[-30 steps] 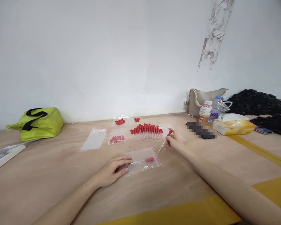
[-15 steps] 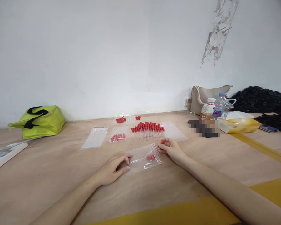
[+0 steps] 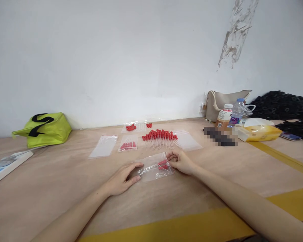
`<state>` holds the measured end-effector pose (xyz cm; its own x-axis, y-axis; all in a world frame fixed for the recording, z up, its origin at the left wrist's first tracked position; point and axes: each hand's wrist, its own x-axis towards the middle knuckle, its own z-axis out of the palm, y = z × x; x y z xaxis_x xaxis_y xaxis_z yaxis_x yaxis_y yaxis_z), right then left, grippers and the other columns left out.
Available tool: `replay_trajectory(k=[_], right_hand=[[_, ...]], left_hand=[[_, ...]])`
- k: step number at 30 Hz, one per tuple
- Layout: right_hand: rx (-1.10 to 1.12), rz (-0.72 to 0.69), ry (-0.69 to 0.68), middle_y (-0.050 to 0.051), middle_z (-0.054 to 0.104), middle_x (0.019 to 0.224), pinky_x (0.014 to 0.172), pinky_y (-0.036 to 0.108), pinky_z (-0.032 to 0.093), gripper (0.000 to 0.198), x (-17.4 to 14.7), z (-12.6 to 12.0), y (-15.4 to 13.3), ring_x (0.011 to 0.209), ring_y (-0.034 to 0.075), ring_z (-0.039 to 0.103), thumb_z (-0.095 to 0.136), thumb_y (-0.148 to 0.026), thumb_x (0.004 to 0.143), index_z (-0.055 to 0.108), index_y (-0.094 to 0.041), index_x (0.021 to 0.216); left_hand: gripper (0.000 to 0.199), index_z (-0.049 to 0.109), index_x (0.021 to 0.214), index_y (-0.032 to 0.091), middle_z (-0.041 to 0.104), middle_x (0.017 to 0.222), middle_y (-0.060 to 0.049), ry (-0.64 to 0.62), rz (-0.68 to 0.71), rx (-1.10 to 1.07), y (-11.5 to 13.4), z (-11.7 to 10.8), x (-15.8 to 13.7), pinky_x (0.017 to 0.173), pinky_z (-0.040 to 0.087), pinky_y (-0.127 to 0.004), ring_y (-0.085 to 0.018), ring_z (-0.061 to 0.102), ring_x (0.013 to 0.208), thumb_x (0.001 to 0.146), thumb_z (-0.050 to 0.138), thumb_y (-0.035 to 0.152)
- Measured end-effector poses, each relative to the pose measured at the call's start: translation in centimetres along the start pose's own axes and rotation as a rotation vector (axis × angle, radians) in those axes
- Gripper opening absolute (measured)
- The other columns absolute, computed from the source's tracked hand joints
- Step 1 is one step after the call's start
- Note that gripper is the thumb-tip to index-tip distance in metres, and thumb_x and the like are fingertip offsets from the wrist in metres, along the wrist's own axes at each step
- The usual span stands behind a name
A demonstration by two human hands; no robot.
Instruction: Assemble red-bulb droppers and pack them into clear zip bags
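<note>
A clear zip-lock bag point(image 3: 151, 176) lies in front of me, its red-striped mouth to the right. Inside are thin glass droppers with red rubber bulbs point(image 3: 163, 166). My left hand point(image 3: 122, 178) holds the bag's left end, index finger at the upper edge and thumb at the lower. At the bag's mouth my right hand point(image 3: 181, 162) is closed on a red-bulbed dropper whose stem is in the bag; its fingers partly hide the bulb. Just beyond, a fanned row of droppers point(image 3: 160, 135) lies on the brown surface, bulbs pointing away.
A filled bag of droppers point(image 3: 128, 144) and a flat bag point(image 3: 103, 146) lie to the left. More bags point(image 3: 189, 140) lie behind the row. A green bag point(image 3: 50, 129) stands far left. Bottles point(image 3: 224, 116), a tissue pack point(image 3: 259, 132) and a black heap point(image 3: 282, 105) are at right.
My right hand has moved left to the bag's mouth, and the dropper it holds has slid into the bag beside the other one. My left hand stays at the bag's left end.
</note>
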<state>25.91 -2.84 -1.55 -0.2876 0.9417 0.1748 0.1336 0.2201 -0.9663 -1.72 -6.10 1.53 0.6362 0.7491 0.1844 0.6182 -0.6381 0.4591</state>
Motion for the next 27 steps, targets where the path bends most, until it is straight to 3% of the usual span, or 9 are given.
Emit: replay_trajectory(k=[3,6,8,11,13,15,21,27], right_hand=[[-0.108,-0.011,-0.083,0.0,0.063,0.066,0.049,0.019,0.041,0.012,-0.1,0.4,-0.1,0.058,0.01,0.056,0.06,-0.025,0.065,0.062,-0.016,0.072],[-0.182,0.021,-0.089,-0.002,0.058,0.056,0.041,0.017,0.034,0.016,0.0,-0.1,-0.1,0.044,0.007,0.047,0.054,-0.027,0.07,0.064,-0.016,0.076],[-0.238,0.035,0.006,-0.003,0.057,0.055,0.041,0.018,0.034,0.019,0.5,-1.1,0.1,0.041,0.007,0.045,0.051,-0.028,0.071,0.064,-0.017,0.081],[-0.481,0.016,0.3,0.0,0.062,0.066,0.053,0.02,0.04,0.012,2.0,-3.7,0.2,0.056,0.01,0.053,0.054,-0.022,0.068,0.062,-0.016,0.074],[-0.666,0.12,0.439,0.001,0.063,0.07,0.058,0.019,0.04,0.007,3.4,-5.8,0.1,0.065,0.011,0.055,0.055,-0.018,0.064,0.06,-0.016,0.069],[-0.721,0.205,0.49,0.003,0.061,0.067,0.056,0.02,0.039,0.004,4.9,-7.4,0.0,0.066,0.013,0.056,0.058,-0.017,0.061,0.058,-0.016,0.065],[-0.733,0.4,0.473,0.001,0.048,0.042,0.045,0.022,0.033,0.017,8.5,-8.3,0.0,0.055,0.017,0.054,0.066,-0.018,0.05,0.051,-0.017,0.045],[-0.637,0.528,0.462,-0.002,0.04,0.034,0.04,0.022,0.03,0.013,10.3,-7.9,0.0,0.043,0.016,0.049,0.062,-0.007,0.046,0.052,-0.016,0.046]], left_hand=[[0.031,0.047,0.116,0.025,0.053,0.118,-0.005,0.002,0.038,-0.024,-0.1,0.0,0.1,0.091,0.039,-0.035,-0.021,0.048,0.107,0.086,0.044,0.034],[0.024,0.05,0.107,0.024,0.052,0.119,-0.005,-0.01,0.06,-0.049,-0.1,0.1,0.1,0.092,0.037,-0.034,-0.02,0.048,0.109,0.086,0.044,0.032],[0.021,0.051,0.104,0.023,0.051,0.121,-0.005,-0.013,0.043,-0.052,-0.2,0.1,0.1,0.091,0.038,-0.034,-0.02,0.048,0.109,0.086,0.044,0.033],[0.019,0.05,0.1,0.023,0.05,0.122,-0.005,-0.01,0.022,-0.052,-0.1,0.1,0.1,0.088,0.04,-0.034,-0.02,0.048,0.108,0.086,0.044,0.033],[0.017,0.049,0.097,0.022,0.05,0.123,-0.005,-0.007,0.011,-0.057,-0.1,0.0,0.0,0.086,0.041,-0.033,-0.02,0.049,0.106,0.086,0.044,0.033],[0.015,0.049,0.094,0.022,0.05,0.123,-0.005,-0.006,0.0,-0.062,-0.1,0.0,0.0,0.084,0.041,-0.034,-0.02,0.05,0.104,0.086,0.044,0.033],[0.014,0.045,0.084,0.021,0.051,0.12,-0.006,0.002,-0.011,-0.091,-0.1,0.0,0.0,0.084,0.041,-0.034,-0.02,0.051,0.103,0.085,0.045,0.034],[0.016,0.047,0.092,0.021,0.051,0.121,-0.006,-0.011,-0.018,-0.122,-0.3,-0.1,0.0,0.087,0.04,-0.035,-0.02,0.05,0.105,0.087,0.042,0.035]])
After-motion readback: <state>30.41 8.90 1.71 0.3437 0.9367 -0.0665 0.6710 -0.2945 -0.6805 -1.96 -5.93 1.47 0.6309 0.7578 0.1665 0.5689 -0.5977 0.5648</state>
